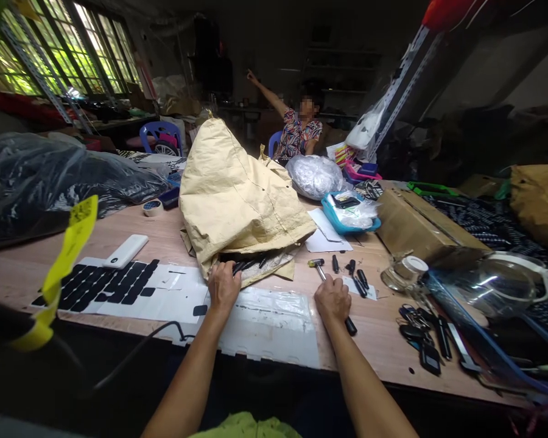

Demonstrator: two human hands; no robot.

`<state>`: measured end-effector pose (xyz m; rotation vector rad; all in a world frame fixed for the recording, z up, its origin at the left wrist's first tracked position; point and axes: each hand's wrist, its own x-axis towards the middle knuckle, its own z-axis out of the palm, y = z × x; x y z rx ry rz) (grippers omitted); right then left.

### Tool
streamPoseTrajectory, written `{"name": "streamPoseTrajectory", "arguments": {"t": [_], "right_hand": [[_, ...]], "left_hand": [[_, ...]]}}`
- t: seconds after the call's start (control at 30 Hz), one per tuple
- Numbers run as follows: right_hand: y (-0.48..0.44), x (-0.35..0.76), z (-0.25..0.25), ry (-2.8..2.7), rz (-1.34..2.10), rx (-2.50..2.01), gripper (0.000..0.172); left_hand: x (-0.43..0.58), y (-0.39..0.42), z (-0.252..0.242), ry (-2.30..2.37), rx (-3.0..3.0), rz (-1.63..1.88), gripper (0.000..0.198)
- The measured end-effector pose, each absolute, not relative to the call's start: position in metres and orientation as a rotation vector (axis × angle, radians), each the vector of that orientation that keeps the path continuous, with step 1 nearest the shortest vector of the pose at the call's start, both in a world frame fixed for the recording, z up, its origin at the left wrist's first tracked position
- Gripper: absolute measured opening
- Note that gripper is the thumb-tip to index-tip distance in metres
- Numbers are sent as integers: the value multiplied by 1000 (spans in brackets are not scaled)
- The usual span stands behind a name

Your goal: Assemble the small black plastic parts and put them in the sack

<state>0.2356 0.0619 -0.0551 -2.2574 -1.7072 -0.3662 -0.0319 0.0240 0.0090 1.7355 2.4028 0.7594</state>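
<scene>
While the right hand (332, 299) grips a hammer (316, 263), the left hand (224, 286) curls at six o'clock beneath the sack (237, 188), its hold unclear.

Dim room (269, 36), barred windows (66, 52) (bright), blue chairs (158, 127)

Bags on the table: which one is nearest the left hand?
The tan sack: its open mouth is right at the left hand, while the clear bag and the dark plastic bag lie farther away.
</scene>
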Motion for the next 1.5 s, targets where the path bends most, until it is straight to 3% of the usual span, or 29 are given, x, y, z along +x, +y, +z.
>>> {"name": "streamPoseTrajectory", "arguments": {"t": [0.13,0.37,0.87,1.13,1.5], "right_hand": [[62,236,-56,-1711,-374,-2247,30],[62,235,-55,-1707,-355,-2236,29],[60,234,-49,-1725,-250,-2274,32],[51,243,-25,-1661,114,-2295,37],[-46,215,-35,-1757,444,-1610,40]], "left_hand": [[-12,17,-5,1998,1819,956,17],[20,10,-31,1577,1867,729,15],[27,17,-42,1582,1888,815,20],[28,21,-34,1587,1894,761,19],[30,23,-36,1577,1876,746,18]]}}
